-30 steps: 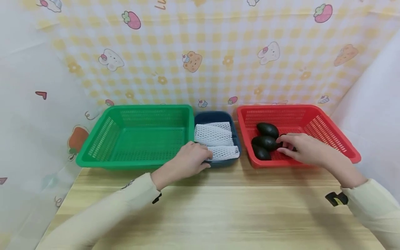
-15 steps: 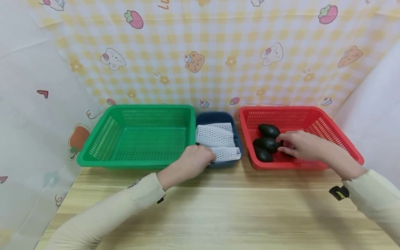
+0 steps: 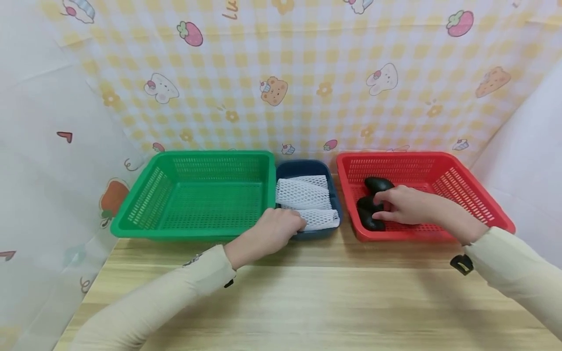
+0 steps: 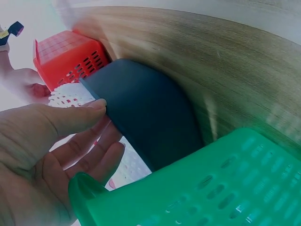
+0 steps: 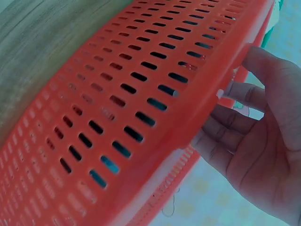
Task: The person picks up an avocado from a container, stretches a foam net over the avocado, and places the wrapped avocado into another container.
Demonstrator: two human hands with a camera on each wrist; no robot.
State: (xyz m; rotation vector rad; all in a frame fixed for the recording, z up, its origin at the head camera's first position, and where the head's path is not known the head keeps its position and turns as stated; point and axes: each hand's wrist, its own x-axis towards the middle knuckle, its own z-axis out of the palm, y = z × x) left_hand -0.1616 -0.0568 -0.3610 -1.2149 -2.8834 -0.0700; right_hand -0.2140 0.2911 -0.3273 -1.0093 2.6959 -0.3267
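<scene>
My left hand (image 3: 275, 229) is at the near left corner of the dark blue basket (image 3: 300, 168), which holds several white foam net sleeves (image 3: 304, 192). In the left wrist view, that hand's thumb (image 4: 84, 117) lies right at the basket's rim, its fingers loosely bent beside it with nothing visible between them. Over the red basket (image 3: 351, 229) my right hand (image 3: 406, 204) overlaps the right end of the middle of the dark avocados (image 3: 372, 225). Its fingertips are against or close over it; whether they grip it I cannot tell. In the right wrist view, the red wall hides the avocados.
A green basket (image 3: 111, 226) stands left of the blue one, its side close to my left hand in the left wrist view. The baskets stand on a wooden table (image 3: 316, 302). A yellow checked cloth (image 3: 307, 102) hangs behind them.
My right hand has shifted left, from beside the avocados to over the middle one. My left hand has edged slightly to the right along the blue basket. The head view has shifted a little.
</scene>
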